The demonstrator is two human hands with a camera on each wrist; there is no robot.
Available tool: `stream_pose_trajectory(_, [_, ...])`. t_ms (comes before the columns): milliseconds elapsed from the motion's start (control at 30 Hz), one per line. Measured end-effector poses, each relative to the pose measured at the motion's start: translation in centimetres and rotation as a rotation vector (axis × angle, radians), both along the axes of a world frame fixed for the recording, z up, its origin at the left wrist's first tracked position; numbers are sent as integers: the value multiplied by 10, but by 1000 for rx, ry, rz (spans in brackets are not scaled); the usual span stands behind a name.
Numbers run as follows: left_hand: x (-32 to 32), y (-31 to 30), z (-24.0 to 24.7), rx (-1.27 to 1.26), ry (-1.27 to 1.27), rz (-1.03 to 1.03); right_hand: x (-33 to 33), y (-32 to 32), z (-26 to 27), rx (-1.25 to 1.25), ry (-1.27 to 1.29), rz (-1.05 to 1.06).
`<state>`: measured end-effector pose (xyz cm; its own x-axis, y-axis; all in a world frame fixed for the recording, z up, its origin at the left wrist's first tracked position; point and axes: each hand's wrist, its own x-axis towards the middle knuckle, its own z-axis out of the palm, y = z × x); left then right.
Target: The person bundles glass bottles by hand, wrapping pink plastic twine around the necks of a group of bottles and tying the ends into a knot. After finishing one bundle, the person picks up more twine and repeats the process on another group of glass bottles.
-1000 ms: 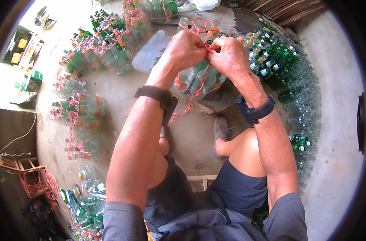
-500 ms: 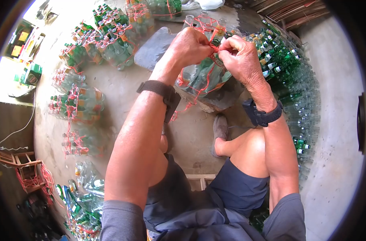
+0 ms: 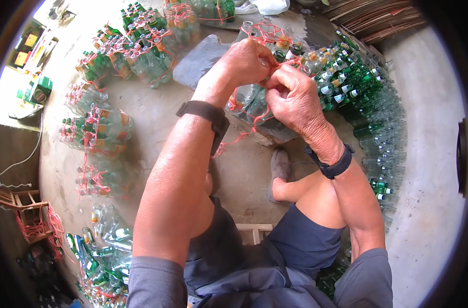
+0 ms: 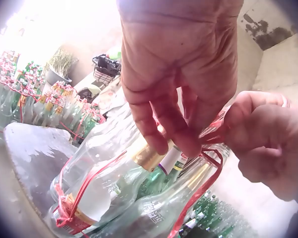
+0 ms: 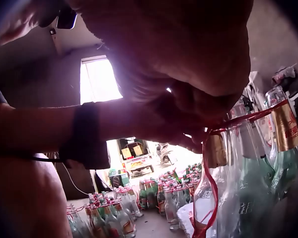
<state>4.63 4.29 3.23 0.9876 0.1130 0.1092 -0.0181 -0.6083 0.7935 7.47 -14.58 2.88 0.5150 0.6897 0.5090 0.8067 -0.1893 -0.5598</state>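
Over a bundle of glass bottles [image 3: 252, 105], both hands meet at the bottle necks. My left hand [image 3: 244, 64] pinches red plastic twine [image 3: 242, 135] between thumb and fingers. Close against it, my right hand [image 3: 299, 100] also pinches the twine, with the fingers curled. A loose end of the twine trails down the near side of the bundle. In the left wrist view, a red strand [image 4: 198, 191] runs down over the clear bottles, and the left fingertips are at the necks. Gold foil [image 5: 287, 130] wraps one neck in the right wrist view, where twine crosses the necks.
The bundle stands on a stone slab [image 3: 282, 134], beside a grey flat piece [image 3: 195, 64]. Tied bottle bundles [image 3: 98, 128] line the left. Many loose bottles [image 3: 352, 77] stand along the right wall. A small wooden stool [image 3: 26, 200] with red twine is at far left.
Both hands have shifted slightly right. The right hand has dropped lower and turned, closing in on the left hand, and a taut strand of twine now shows above the right hand.
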Motion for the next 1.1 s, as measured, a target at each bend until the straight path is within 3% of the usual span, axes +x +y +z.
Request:
stream_pose_trajectory(100, [0, 1, -1, 35, -11, -25, -7, 3, -2, -4, -85, 21])
stream_pose_trajectory(300, [2, 3, -7, 32, -18, -28, -21, 8, -12, -1, -2, 86])
stream_pose_trajectory(600, [-3, 4, -6, 19, -54, -19, -31, 3, -2, -108, -92, 4])
stream_pose_trajectory(833, [-12, 8, -16, -6, -140, -11, -27, 7, -12, -21, -67, 90])
stream_pose_trajectory(1000, [-17, 6, -9, -74, 6, 20, -24, 14, -23, -33, -143, 128])
stream_pose_trajectory(1100, [-17, 5, -9, -56, -31, 26, -28, 16, -24, -71, -222, 116])
